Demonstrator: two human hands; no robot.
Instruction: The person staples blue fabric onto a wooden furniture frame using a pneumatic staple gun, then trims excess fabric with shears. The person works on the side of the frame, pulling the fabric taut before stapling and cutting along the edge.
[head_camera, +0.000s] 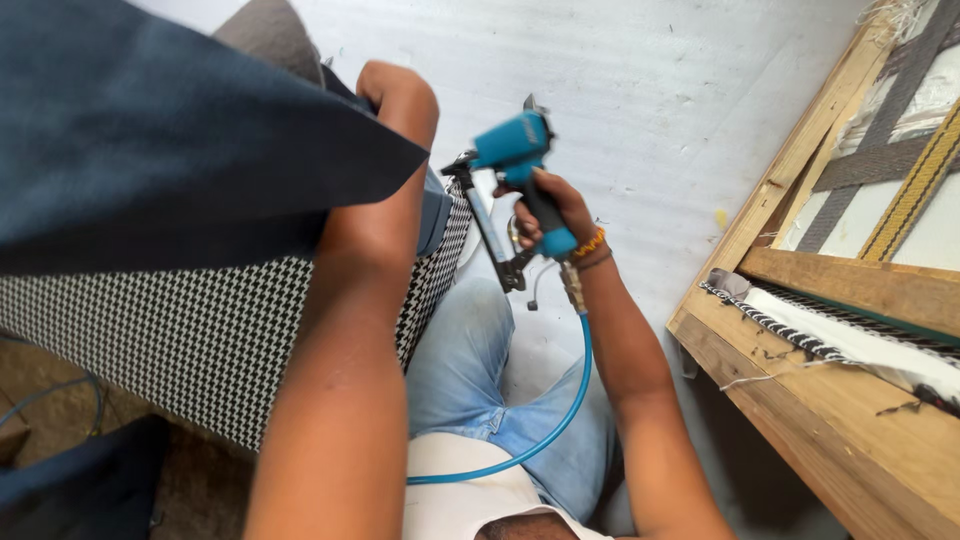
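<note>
My right hand grips the handle of a blue pneumatic staple gun, whose black magazine points down toward my lap. A blue air hose curls from its base across my jeans. My left hand reaches over a panel covered in black-and-white houndstooth fabric, its fingers curled at the panel's far edge and partly hidden by a dark blue cloth flap. The gun's nose sits close to the panel's right edge, just right of my left wrist.
A wooden furniture frame with grey and yellow webbing straps lies at the right, striped fabric draped on its rail. White sheeting covers the floor ahead. Dark cloth lies at the lower left.
</note>
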